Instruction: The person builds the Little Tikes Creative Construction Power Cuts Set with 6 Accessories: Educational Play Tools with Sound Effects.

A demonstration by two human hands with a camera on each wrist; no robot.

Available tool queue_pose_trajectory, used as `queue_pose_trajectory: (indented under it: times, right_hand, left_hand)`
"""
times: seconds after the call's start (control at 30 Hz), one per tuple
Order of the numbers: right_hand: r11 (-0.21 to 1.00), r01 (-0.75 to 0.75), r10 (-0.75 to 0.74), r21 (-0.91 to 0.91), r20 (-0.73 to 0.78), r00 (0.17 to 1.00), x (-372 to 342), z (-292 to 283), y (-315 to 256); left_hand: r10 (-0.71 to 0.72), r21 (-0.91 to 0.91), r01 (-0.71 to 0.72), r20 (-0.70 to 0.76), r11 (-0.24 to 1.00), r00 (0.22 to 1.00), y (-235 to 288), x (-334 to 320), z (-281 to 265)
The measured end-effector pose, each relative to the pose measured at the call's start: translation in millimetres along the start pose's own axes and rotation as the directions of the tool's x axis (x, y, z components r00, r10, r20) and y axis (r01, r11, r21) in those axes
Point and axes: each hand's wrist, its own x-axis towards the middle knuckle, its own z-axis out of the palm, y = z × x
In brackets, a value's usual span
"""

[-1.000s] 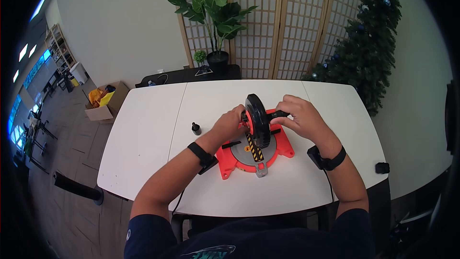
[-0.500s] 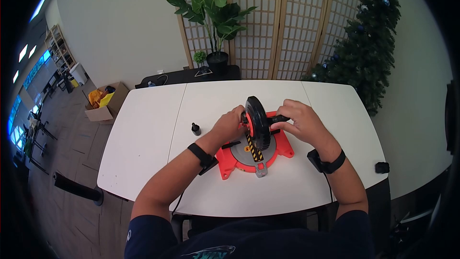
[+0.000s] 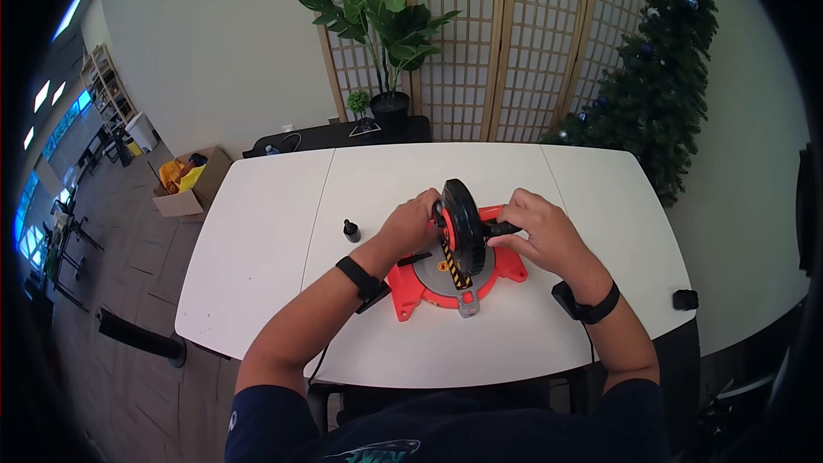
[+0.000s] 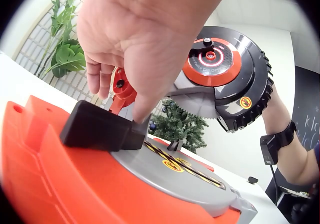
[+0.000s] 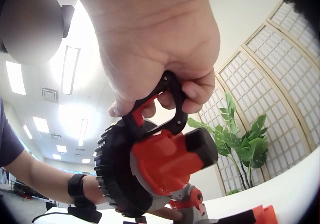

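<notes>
Fingers of the right hand (image 3: pixel 540 227) curl round the black handle (image 3: pixel 501 229) in the head view; the left hand (image 3: pixel 410 225) reaches the far left side of the red saw (image 3: pixel 464 221), mid-table (image 3: pixel 360 347). Its guard stands upright, long axis near-to-far (striped strip (image 3: pixel 455 266) angled slightly right towards the person). A cardboard box (image 3: pixel 178 203) holds orange and yellow things.

Left wrist: fingers slightly bent near the red hinge (image 4: pixel 123 89); I cannot tell whether they grip.

Right wrist: fingers wrap the looped handle.

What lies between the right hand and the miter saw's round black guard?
The black loop handle, which the right hand grips; the right wrist view shows it.
</notes>
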Motion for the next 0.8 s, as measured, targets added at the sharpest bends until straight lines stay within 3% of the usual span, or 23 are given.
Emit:
queue_pose_trajectory:
  times: [0.8]
  right_hand:
    - [0.984, 0.120, -0.132, -0.135, -0.089, 0.987, -46.1, 33.3, 2.9]
  left_hand:
    - [0.095, -0.001, -0.095, 0.039, 0.995, 0.995, -1.6, -3.1, -5.7]
